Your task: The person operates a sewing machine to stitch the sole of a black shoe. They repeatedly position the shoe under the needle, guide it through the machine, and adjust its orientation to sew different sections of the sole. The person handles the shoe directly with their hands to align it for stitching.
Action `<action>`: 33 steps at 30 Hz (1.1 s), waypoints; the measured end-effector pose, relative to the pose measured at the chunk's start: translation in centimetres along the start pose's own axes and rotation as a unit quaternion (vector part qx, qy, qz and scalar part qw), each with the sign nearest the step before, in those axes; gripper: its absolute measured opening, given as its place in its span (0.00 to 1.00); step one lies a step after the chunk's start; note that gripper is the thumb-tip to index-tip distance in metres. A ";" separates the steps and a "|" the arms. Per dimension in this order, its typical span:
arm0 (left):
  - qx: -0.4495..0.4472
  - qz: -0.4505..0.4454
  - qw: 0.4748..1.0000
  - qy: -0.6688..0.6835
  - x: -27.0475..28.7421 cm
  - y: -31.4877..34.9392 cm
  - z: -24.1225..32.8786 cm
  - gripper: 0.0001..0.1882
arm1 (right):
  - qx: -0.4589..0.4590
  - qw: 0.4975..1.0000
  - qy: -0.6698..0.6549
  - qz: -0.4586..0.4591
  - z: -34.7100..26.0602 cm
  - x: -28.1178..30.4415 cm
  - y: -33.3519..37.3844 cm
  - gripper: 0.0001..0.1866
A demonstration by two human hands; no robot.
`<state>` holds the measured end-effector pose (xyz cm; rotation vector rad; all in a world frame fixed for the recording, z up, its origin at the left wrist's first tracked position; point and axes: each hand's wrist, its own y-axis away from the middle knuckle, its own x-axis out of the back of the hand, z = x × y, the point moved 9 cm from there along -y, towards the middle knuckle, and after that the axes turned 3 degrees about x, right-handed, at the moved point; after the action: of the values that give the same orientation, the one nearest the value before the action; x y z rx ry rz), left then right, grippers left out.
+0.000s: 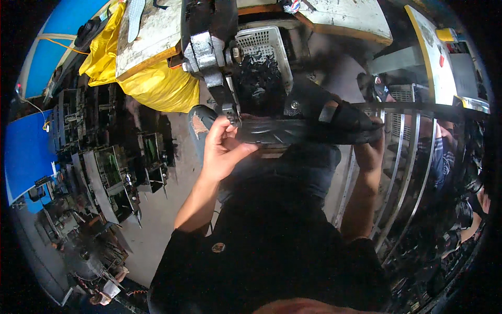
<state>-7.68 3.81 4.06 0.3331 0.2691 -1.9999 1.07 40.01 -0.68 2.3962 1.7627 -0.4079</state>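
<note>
A black sandal (285, 131) lies sideways across my lap, its sole edge toward me and its dark straps on the far side. The left end is pinched between thumb and fingers of my left hand (222, 149), right beside the narrow tip of a worn metal machine arm (212, 68). Whether that tip touches the sandal, I cannot tell. My right hand (371, 149) grips the sandal's right end from below, its fingers partly hidden behind it.
Beyond the sandal stands a white plastic basket (285, 57) with black scraps. A yellow sack (162, 89) hangs by a white-topped table (154, 42) at left. Metal rack rails (400, 167) run along my right, with people beyond. Dark metal frames (107, 178) stand on the left floor.
</note>
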 end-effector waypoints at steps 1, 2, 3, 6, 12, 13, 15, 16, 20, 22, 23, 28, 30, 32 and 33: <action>-0.001 0.000 1.000 -0.009 0.1 0.0 0.0 0.32 | 0.004 1.000 0.008 -0.004 -0.6 -0.4 -0.3 0.32; -0.006 0.000 1.000 -0.017 0.2 -0.1 0.1 0.32 | 0.024 0.999 0.025 -0.005 -1.4 -1.1 -0.6 0.29; -0.011 0.000 1.000 -0.025 0.3 -0.3 0.2 0.32 | 0.027 1.000 0.011 -0.011 -1.4 -1.1 -0.8 0.29; 0.025 0.017 1.000 -0.004 1.1 0.0 -1.2 0.32 | 0.044 0.998 -0.015 -0.041 -1.4 -1.1 -1.4 0.29; -0.006 -0.012 0.997 0.073 0.0 -1.2 0.2 0.30 | 0.083 0.993 0.015 -0.078 -3.6 -2.7 -1.8 0.26; -0.003 -0.009 0.997 0.077 0.1 -1.2 0.0 0.30 | 0.096 0.991 0.027 -0.092 -3.9 -3.0 -2.0 0.26; -0.001 -0.007 0.996 0.087 0.3 -1.4 -0.5 0.31 | 0.099 0.989 0.035 -0.105 -4.1 -3.2 -2.3 0.24; -0.009 -0.007 0.996 0.086 0.5 -1.4 -0.5 0.32 | 0.086 0.990 0.030 -0.104 -3.7 -3.0 -2.3 0.24; -0.016 -0.007 0.996 0.090 1.1 -1.5 -0.8 0.34 | 0.063 0.993 0.031 -0.091 -2.2 -2.6 -2.4 0.29; -0.013 -0.010 0.996 0.086 1.5 -1.5 -0.8 0.35 | 0.063 0.994 0.036 -0.080 -1.8 -2.3 -2.2 0.30; -0.016 -0.013 0.997 0.081 1.6 -1.6 -0.8 0.35 | 0.062 0.995 0.038 -0.075 -1.7 -2.3 -2.1 0.31; 0.006 -0.016 0.992 0.128 2.8 -2.0 -1.6 0.36 | 0.051 0.995 0.054 -0.064 -1.9 -2.9 -1.2 0.29; 0.019 0.000 0.989 0.149 3.2 -2.1 -1.8 0.36 | 0.069 0.993 0.066 -0.074 -2.8 -3.6 -1.2 0.28; 0.029 -0.010 0.987 0.159 3.6 -2.2 -1.9 0.36 | 0.090 0.989 0.074 -0.089 -3.7 -4.4 -1.1 0.26; 0.034 -0.015 0.986 0.165 3.9 -2.1 -2.1 0.36 | 0.101 0.988 0.065 -0.099 -4.3 -4.9 -1.2 0.26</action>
<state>-11.00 2.18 0.80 0.7088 0.4164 -1.9808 -0.87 37.01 4.91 2.4384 2.1217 -0.4832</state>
